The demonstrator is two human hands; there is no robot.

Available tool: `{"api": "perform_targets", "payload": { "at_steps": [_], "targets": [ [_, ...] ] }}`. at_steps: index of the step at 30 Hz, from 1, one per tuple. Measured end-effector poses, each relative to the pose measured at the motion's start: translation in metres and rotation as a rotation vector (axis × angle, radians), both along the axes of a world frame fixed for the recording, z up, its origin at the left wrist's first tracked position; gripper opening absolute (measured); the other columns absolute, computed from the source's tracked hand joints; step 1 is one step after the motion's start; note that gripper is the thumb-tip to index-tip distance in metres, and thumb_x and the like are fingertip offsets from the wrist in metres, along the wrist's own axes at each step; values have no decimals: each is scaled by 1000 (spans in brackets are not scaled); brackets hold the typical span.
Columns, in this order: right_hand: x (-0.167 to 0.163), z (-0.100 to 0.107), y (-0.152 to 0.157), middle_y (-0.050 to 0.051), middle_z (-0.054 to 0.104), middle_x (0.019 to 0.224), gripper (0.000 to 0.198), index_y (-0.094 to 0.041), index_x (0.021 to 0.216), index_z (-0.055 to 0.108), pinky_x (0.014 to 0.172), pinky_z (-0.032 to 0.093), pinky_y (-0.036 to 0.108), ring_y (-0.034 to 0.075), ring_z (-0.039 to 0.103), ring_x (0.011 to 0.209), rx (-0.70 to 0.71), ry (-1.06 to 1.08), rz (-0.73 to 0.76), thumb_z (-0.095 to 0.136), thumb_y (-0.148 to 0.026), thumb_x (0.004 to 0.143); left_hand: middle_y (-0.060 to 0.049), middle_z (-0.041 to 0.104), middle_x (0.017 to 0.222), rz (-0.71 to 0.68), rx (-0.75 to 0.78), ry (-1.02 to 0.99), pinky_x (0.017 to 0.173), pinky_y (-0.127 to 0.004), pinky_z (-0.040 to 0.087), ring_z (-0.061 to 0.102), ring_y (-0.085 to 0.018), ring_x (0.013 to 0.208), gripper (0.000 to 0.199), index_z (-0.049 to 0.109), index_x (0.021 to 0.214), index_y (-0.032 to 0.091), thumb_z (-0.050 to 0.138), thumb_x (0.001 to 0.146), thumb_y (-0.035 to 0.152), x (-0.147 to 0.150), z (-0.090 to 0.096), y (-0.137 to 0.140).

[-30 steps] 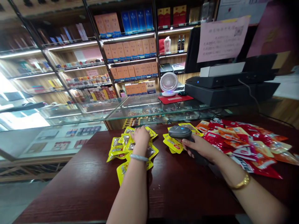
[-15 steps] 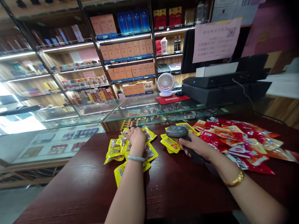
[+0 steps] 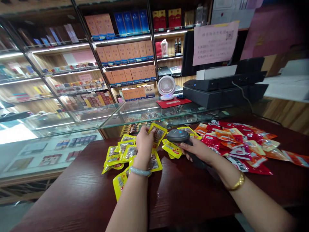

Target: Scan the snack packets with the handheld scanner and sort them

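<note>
My left hand (image 3: 145, 141) is closed on the edge of a yellow snack packet (image 3: 158, 133), raised and tilted above a loose heap of similar yellow packets (image 3: 127, 150). In my right hand (image 3: 196, 149) is a dark grey barcode scanner (image 3: 178, 136), gripped by its handle, with a small blue light on its top. The scanner's head points left, a short way right of the raised packet. Beneath and behind the scanner lies a second group of yellow packets (image 3: 172, 149), partly covered by it.
Red and orange snack packets (image 3: 231, 138) are heaped at the right of the dark wooden counter (image 3: 79, 190). Behind it stand a glass display case (image 3: 135, 112), a small white fan (image 3: 166, 87) on a red mat (image 3: 173, 102), and a black cash register (image 3: 222, 90). Boxed goods fill shelves (image 3: 125, 53) beyond.
My left hand has lifted a yellow packet from the heap, turning it up toward the scanner. My right hand still holds the scanner. The whole view has shifted slightly.
</note>
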State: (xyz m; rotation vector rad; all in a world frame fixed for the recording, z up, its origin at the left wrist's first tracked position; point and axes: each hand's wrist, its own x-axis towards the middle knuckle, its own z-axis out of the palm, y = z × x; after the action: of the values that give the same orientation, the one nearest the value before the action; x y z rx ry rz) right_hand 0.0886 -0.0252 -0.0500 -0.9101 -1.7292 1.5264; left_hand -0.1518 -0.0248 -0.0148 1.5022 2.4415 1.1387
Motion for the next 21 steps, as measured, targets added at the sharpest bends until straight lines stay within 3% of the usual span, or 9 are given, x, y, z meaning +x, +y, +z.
{"api": "perform_targets", "payload": {
  "at_steps": [4,8,12,14,16,18,21],
  "targets": [
    [1,-1,1,-4,57,61,49,-20,81,49,42,43,22,9,53,44,1,20,6,65,-65,77,-2,70,88,-50,33,-27,68,-27,40,64,-20,81,19,59,89,25,56,84,43,5,-1,-2],
    [1,-1,1,-5,56,62,49,-19,81,48,42,43,22,9,54,46,-6,13,-8,66,-65,77,-1,68,84,-8,97,-105,69,-27,42,63,-19,78,25,60,87,23,61,79,47,-1,-2,0],
    [1,3,-1,-5,55,64,50,-20,81,47,42,43,22,10,54,47,-3,33,-7,67,-65,76,-1,65,76,8,282,-413,67,-26,46,62,-15,71,30,61,89,19,63,79,47,-2,-11,10],
    [1,4,-2,-5,55,63,50,-20,81,47,42,43,22,10,53,46,-15,43,-3,68,-65,75,-2,66,78,-137,307,-690,66,-26,49,63,-14,68,29,60,100,16,57,84,41,7,-18,15],
    [1,3,-1,-4,55,62,49,-20,80,48,43,42,22,9,53,46,-23,51,8,68,-65,76,-6,70,87,-394,215,-867,71,-29,53,67,-15,74,33,58,112,14,52,88,35,22,-27,17],
    [1,2,0,-4,55,60,49,-19,79,49,43,42,22,9,52,44,-29,51,19,67,-65,77,-12,71,102,-591,100,-794,83,-34,53,69,-20,91,41,55,124,13,53,87,30,38,-36,17],
    [1,0,2,-4,55,59,50,-18,78,50,42,42,22,9,51,44,-22,38,19,66,-66,77,-18,61,130,-603,62,-499,106,-42,42,53,-30,128,64,49,136,14,68,75,22,51,-45,15]
  ]
}}
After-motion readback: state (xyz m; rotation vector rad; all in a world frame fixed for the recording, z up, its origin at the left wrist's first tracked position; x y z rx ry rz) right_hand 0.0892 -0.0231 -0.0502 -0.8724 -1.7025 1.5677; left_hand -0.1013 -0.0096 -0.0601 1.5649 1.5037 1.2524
